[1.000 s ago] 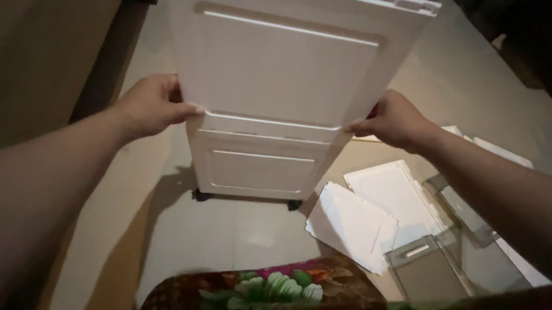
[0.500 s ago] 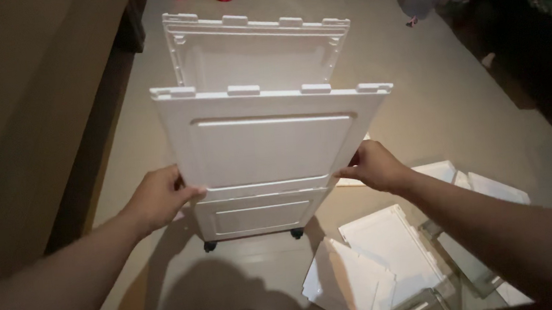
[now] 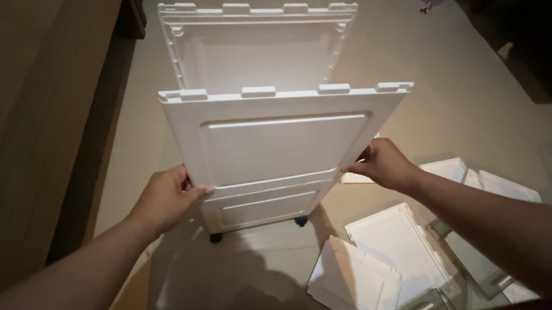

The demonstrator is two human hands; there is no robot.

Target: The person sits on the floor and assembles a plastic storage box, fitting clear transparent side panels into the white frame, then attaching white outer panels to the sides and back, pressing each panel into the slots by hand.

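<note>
Since the earlier frames the view has tilted down and back, so the front panel (image 3: 287,149) now shows whole in the middle of the frame, with the rear panel (image 3: 258,48) standing free behind it at upper centre; the hands have stayed low on the front panel's two side edges. Left hand (image 3: 165,202) is closed on the left edge, thumb on the near face and fingers wrapped behind. Right hand (image 3: 382,164) grips the right edge in the same way, at nearly the same height. Both hands are equally near the panel, one on each side. Its long side runs left to right, and its notched top rim is up and leans a little away from the camera. Directly below it stands a smaller white unit (image 3: 260,207) on dark casters (image 3: 215,237), and the panel's lower edge sits on or just above this unit; I cannot tell whether they are already joined. More flat white pieces (image 3: 388,248) lie on the floor (image 3: 467,81) at lower right, partly cut by the frame edge. How the rear panel is held up is hidden, and the fingertips behind the front panel are not visible.
</note>
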